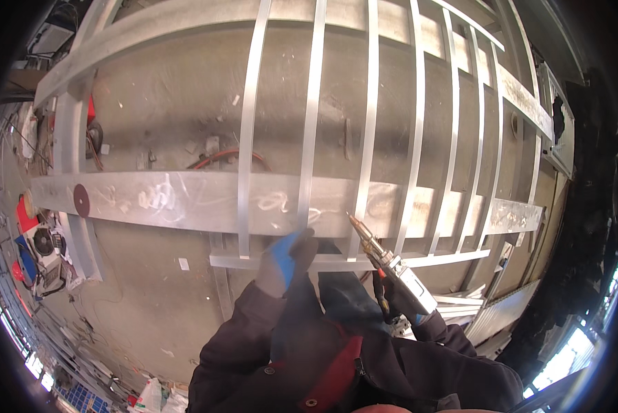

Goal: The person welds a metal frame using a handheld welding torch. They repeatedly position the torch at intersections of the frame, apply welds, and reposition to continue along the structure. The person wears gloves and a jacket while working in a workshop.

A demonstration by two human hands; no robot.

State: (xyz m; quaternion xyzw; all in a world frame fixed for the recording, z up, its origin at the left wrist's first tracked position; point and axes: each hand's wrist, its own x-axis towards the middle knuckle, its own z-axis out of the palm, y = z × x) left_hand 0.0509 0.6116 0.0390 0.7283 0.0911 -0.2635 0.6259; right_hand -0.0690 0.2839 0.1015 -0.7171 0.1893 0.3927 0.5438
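Note:
A large aluminium frame (185,199) of wide beams and thin flat slats lies across the floor below me. My left hand (288,258), in a blue and grey glove, rests its fingers on the lower crossbar (233,260) beside one slat (307,138). My right hand (402,303), mostly hidden, grips a silver welding torch (391,265). Its copper nozzle (358,228) points up-left, its tip close to the wide middle beam next to another slat (367,138). Dark sleeves and a red strap fill the lower centre.
A dark round grinding disc (81,199) lies on the beam's left end. A red hose (226,157) curls on the concrete under the frame. Tools and a red and blue machine (37,248) crowd the left edge. Stacked metal strips (470,296) lie at lower right.

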